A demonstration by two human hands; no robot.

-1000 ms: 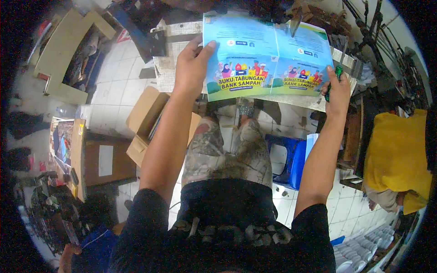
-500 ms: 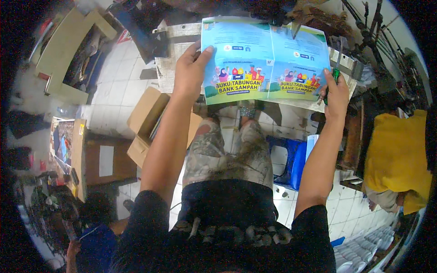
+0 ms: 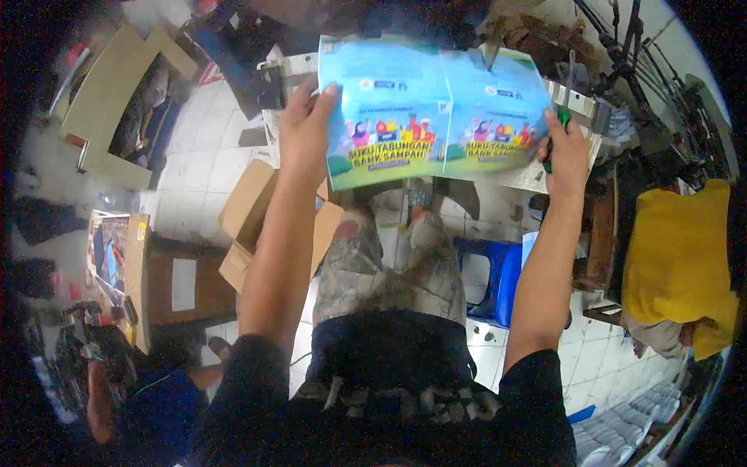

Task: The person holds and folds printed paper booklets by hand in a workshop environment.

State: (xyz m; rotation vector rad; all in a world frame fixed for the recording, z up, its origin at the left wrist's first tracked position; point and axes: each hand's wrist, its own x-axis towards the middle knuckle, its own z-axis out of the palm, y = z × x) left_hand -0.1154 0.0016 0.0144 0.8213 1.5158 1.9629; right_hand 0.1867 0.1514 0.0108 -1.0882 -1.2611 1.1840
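Note:
A printed paper sheet (image 3: 389, 86), light blue and green with two matching cartoon panels and a crease between them, is spread above a worn whitish board (image 3: 525, 175). My left hand (image 3: 306, 124) is closed on its left edge, thumb on top. At the right edge, my right hand (image 3: 566, 152) is closed round the green handle of a screwdriver (image 3: 563, 128), whose metal shaft points away from me. The right thumb lies by the sheet's edge; whether it pinches the paper I cannot tell. A dark upright metal part (image 3: 492, 50) stands at the sheet's far edge.
Below the sheet, an open cardboard box (image 3: 249, 206) lies left of my legs, and a blue plastic stool (image 3: 506, 280) stands right. A person in a yellow top (image 3: 677, 257) is at far right, another in dark blue (image 3: 163, 412) at lower left. Metal rods (image 3: 622, 62) lean far right.
Both hands have shifted slightly left with the sheet, and its left side has come a little nearer. The sheet is now somewhat blurred and tilted.

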